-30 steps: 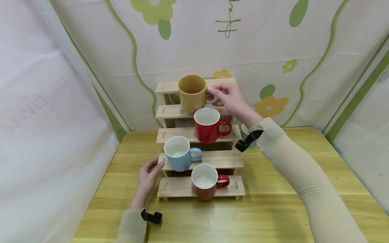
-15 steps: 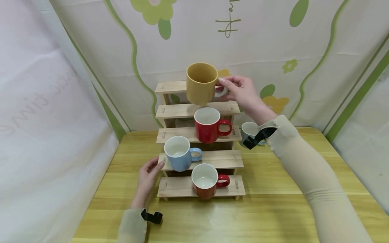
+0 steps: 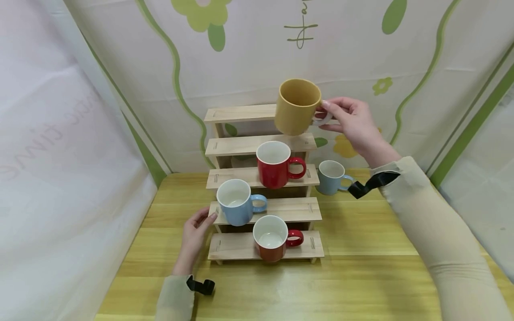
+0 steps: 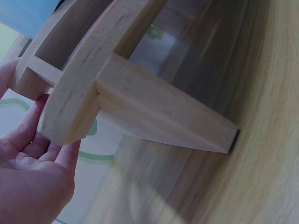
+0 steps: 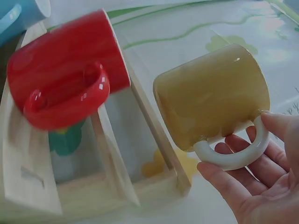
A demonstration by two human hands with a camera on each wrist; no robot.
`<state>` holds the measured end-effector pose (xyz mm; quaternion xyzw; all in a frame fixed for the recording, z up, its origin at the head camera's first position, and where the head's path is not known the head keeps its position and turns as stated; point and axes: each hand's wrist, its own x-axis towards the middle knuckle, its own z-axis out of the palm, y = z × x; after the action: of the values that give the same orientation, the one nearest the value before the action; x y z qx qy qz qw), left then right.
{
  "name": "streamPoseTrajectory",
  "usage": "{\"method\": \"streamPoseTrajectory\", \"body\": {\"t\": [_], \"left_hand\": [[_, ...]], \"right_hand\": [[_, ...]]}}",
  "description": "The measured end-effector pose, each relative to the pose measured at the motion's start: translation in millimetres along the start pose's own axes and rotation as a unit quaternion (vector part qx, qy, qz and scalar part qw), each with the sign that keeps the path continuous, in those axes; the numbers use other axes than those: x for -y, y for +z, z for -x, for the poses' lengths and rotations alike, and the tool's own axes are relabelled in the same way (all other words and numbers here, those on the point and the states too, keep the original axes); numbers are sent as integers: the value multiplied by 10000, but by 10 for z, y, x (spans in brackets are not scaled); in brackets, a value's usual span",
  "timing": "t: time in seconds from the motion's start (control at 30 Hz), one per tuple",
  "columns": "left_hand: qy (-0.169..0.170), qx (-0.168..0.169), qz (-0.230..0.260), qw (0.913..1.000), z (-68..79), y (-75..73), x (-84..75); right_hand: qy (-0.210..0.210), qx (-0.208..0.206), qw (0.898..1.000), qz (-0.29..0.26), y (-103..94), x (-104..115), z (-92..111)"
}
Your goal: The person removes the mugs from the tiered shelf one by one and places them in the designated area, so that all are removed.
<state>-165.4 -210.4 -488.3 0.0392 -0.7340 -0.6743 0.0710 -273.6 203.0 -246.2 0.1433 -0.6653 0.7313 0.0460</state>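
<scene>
By its white handle, my right hand [image 3: 353,122] holds a yellow mug [image 3: 296,109] in the air at the upper right of a stepped wooden rack [image 3: 241,113]. The right wrist view shows fingers curled at the white handle [image 5: 236,158], mug apart from the rack. My left hand [image 3: 196,234] grips the left end of the rack's second step from the front; in the left wrist view thumb and fingers lie about the board end [image 4: 28,81]. Beside that hand a light blue mug [image 3: 238,209] stands on this step.
A red mug [image 3: 274,171] is on the middle step, and a red-handled mug [image 3: 271,249] on the lowest. Another blue mug [image 3: 330,180] stands on the wooden table [image 3: 361,276], right of the rack. Patterned cloth [image 3: 249,58] hangs behind.
My right hand has lifted the yellow mug off the upper part of the rack and carried it to the right. The left hand has stayed in place.
</scene>
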Motion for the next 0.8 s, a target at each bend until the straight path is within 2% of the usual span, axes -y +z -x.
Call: {"method": "streamPoseTrajectory", "body": {"t": [0.27, 0.57, 0.8], "left_hand": [[-50, 83, 102, 9999, -18, 9, -15], [-82, 92, 93, 9999, -23, 39, -28], [-82, 127, 247, 9996, -27, 46, -59]], "right_hand": [[34, -263, 9995, -188, -319, -51, 141], [65, -554, 9976, -410, -726, -74, 389], [205, -1006, 9925, -666, -997, -46, 602]]}}
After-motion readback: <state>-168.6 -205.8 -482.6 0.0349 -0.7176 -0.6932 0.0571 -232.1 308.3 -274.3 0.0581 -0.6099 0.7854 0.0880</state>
